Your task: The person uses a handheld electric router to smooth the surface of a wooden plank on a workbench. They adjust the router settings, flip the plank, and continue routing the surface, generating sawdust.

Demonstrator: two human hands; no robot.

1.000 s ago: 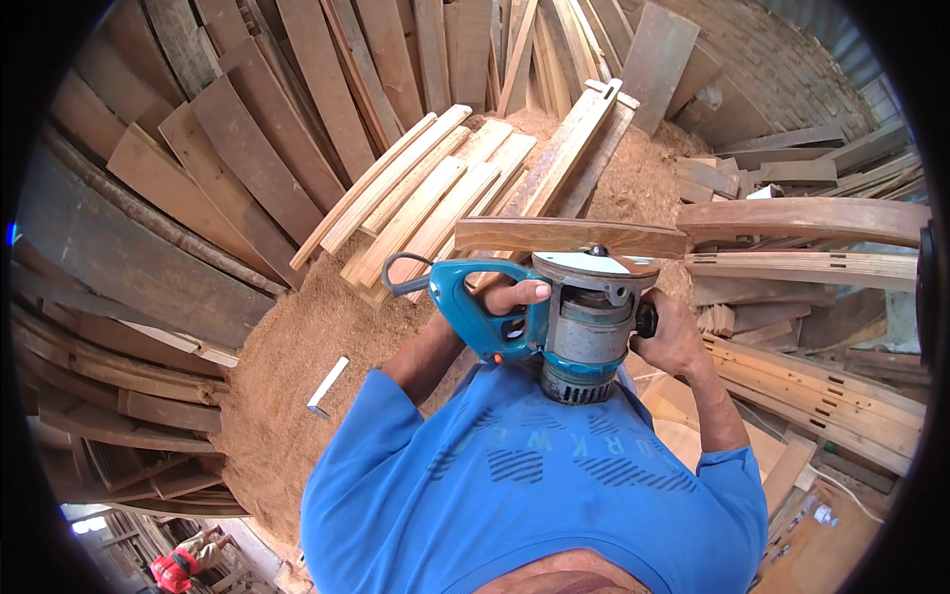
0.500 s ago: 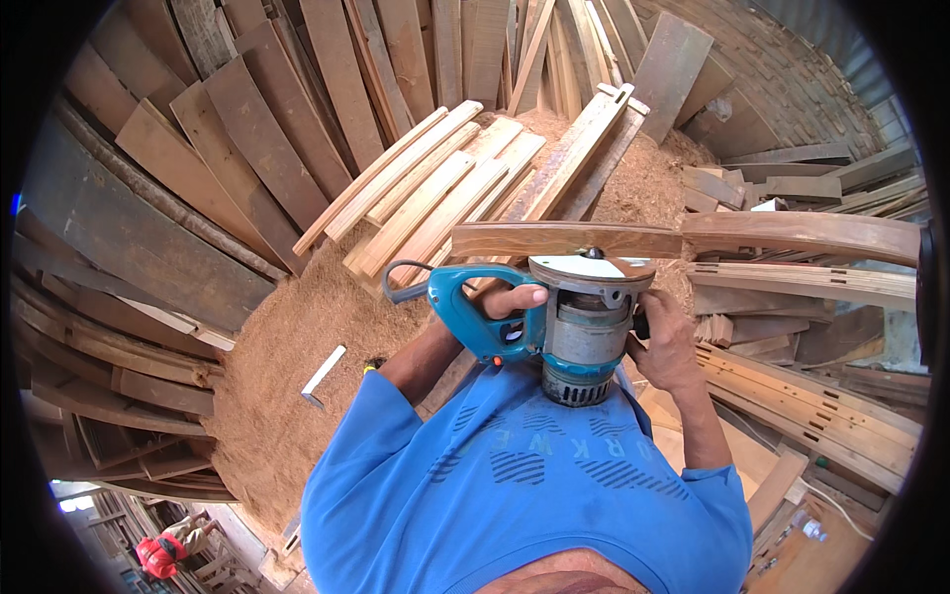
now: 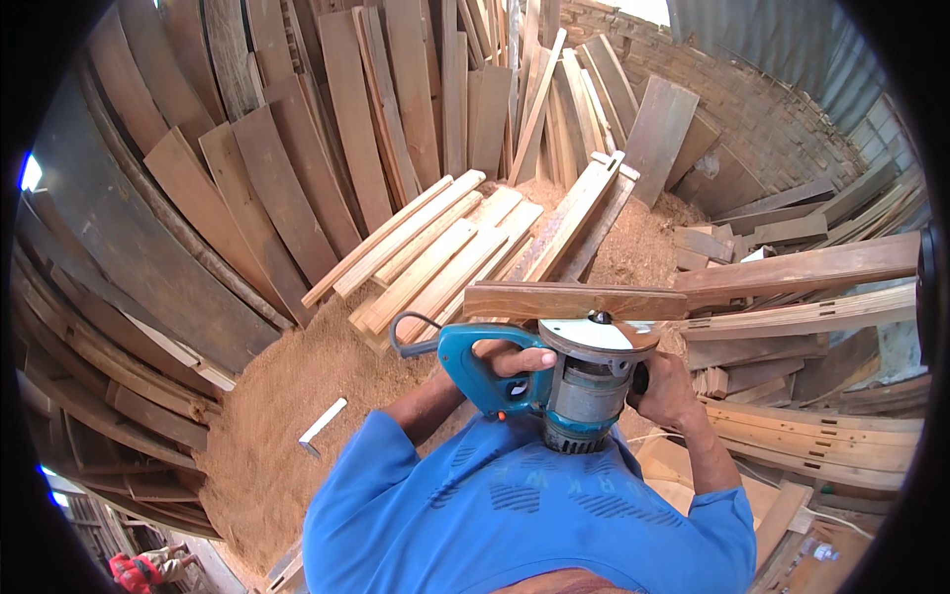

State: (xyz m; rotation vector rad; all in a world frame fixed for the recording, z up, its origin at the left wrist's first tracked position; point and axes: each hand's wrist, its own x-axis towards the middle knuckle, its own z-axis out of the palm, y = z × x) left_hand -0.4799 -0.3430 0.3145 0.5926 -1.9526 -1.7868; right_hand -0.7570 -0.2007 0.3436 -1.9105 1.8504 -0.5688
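Gripping the teal router (image 3: 579,381) with left hand (image 3: 510,358) fingers wrapped on its handle and right hand (image 3: 665,388) fingers closed on the far-side knob, pressing its base flat against the plank (image 3: 584,299) just beyond, steadily.

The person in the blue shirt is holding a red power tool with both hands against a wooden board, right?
Not quite. The power tool is teal blue with a grey metal body, not red, as the head view shows. The rest holds: the left hand grips its handle, the right hand steadies its other side, and it sits against the wooden board.
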